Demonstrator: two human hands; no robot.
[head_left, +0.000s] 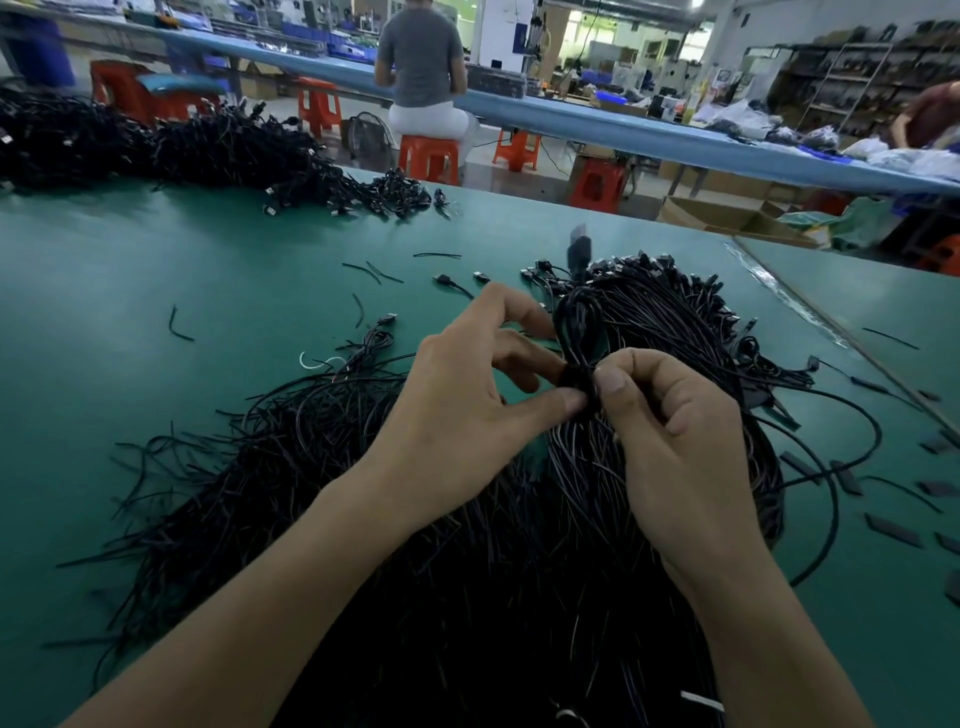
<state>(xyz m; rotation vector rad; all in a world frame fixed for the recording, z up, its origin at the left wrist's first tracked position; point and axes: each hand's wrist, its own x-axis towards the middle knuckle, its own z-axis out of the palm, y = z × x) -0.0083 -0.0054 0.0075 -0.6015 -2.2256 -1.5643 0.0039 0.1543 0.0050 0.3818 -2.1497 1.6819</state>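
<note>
A coiled black cable (577, 327) is held up above a big heap of loose black cables (467, 545) on the green table (156, 270). My left hand (467, 400) pinches the coil at its bound middle with thumb and fingers. From the right, my right hand (670, 421) pinches the same spot, where a black tie (576, 378) wraps the coil. The coil's plug end sticks up, blurred, above the loop.
A second pile of bundled black cables (208, 150) lies at the table's far left. Short black ties (893, 530) lie scattered on the right. Beyond the far edge a person in a grey shirt (421, 57) sits on an orange stool (428, 156); cardboard boxes (727, 218) stand below.
</note>
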